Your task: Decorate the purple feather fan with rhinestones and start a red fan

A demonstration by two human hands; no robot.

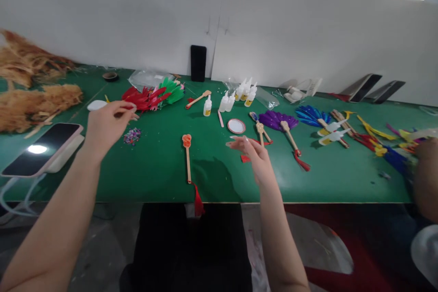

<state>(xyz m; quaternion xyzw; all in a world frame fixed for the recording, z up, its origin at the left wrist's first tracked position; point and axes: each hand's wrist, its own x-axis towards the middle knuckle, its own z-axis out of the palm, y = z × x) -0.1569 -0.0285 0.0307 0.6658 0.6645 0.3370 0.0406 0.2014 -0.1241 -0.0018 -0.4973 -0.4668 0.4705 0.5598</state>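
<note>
My left hand (pixel 111 121) is at the near edge of a pile of red feathers (pixel 148 99), thumb and fingers pinched together; what they hold, if anything, is hidden. Below it lies a small heap of multicoloured sequins or beads (pixel 132 136). In front of me a wooden fan handle (pixel 188 164) lies on the green table, with an orange flower-shaped head and a red tassel hanging over the edge. My right hand (pixel 255 155) hovers to its right, fingers apart and nothing visible in them. Close by are a round white dish (pixel 236 126) and wooden handles (pixel 260 131).
Several glue bottles (pixel 228 101) stand behind the dish. Green feathers (pixel 172 91) adjoin the red ones. A purple feather fan (pixel 278 121) and blue fan (pixel 310 115) lie right. A phone (pixel 43 148) sits at left below brown fibre (pixel 37 102). Another person's arm (pixel 426 178) is far right.
</note>
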